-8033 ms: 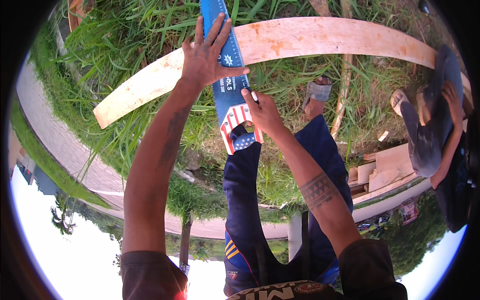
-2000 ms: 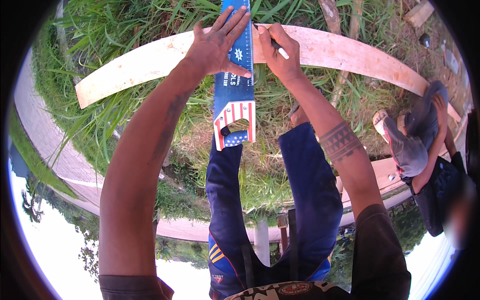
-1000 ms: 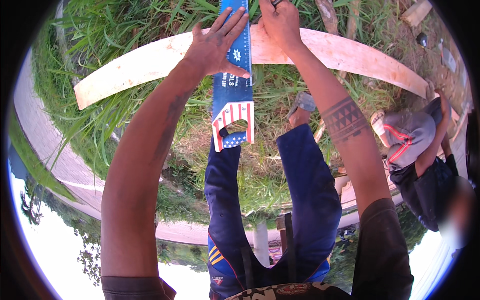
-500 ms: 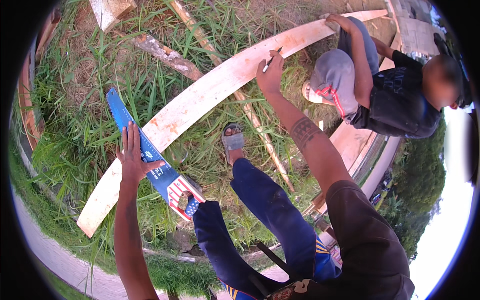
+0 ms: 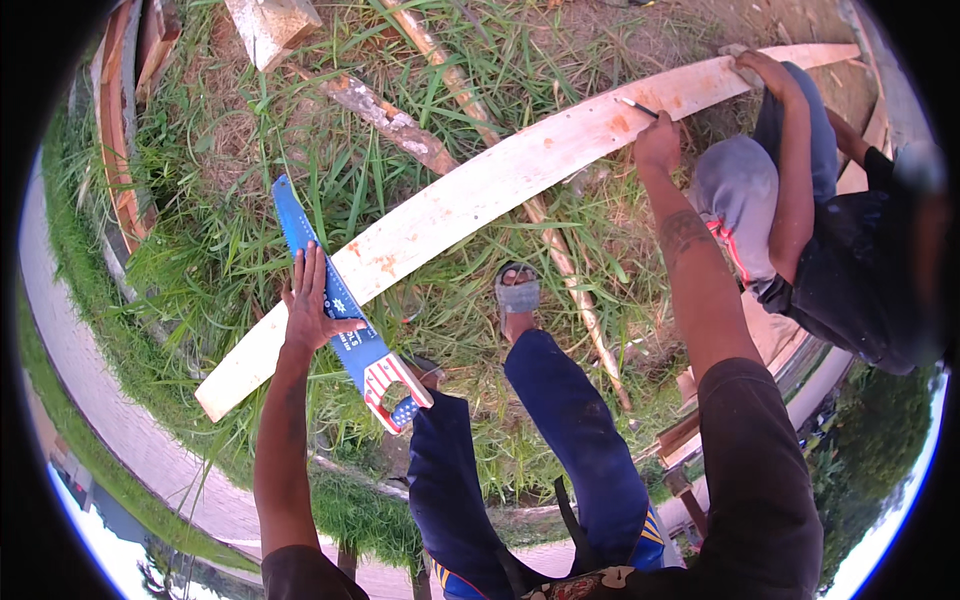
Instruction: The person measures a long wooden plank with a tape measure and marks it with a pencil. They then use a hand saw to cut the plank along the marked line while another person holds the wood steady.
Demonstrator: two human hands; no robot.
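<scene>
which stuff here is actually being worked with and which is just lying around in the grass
In use:
- long pale plank
- blue handsaw, flat under the left hand
- pencil in the right hand

Lying about:
- weathered stick
- wood offcut
- stacked boards at the left edge

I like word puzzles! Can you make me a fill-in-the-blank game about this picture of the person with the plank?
1. The left hand presses flat on a blue ____.
2. The right hand holds a pencil against the long wooden ____.
3. The plank lies across green ____.

Missing words: saw; plank; grass
</scene>
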